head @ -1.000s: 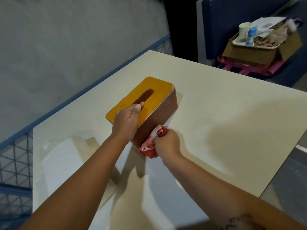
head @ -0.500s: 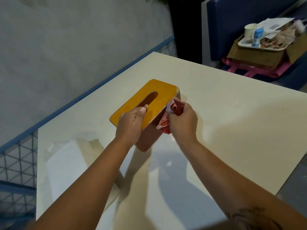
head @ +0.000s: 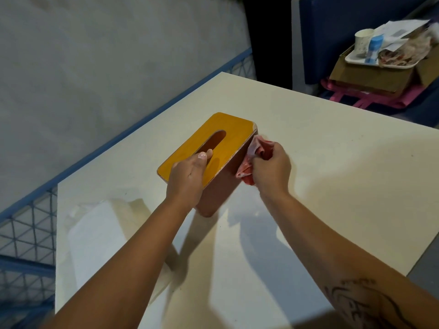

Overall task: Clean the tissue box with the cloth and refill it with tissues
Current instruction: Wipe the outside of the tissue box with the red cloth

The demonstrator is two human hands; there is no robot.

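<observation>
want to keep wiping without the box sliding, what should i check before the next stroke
1. Left hand holds the tissue box steady: ok
2. Right hand grips the cloth: ok
3. Cloth against the box's right side wall: ok
4. Far sides of the box clean: cannot tell
5. White pack ready on the table: ok

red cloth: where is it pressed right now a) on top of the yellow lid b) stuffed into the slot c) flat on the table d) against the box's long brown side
D: the right hand bunches the red cloth against the long brown side of the tissue box, just under the top edge.
</observation>
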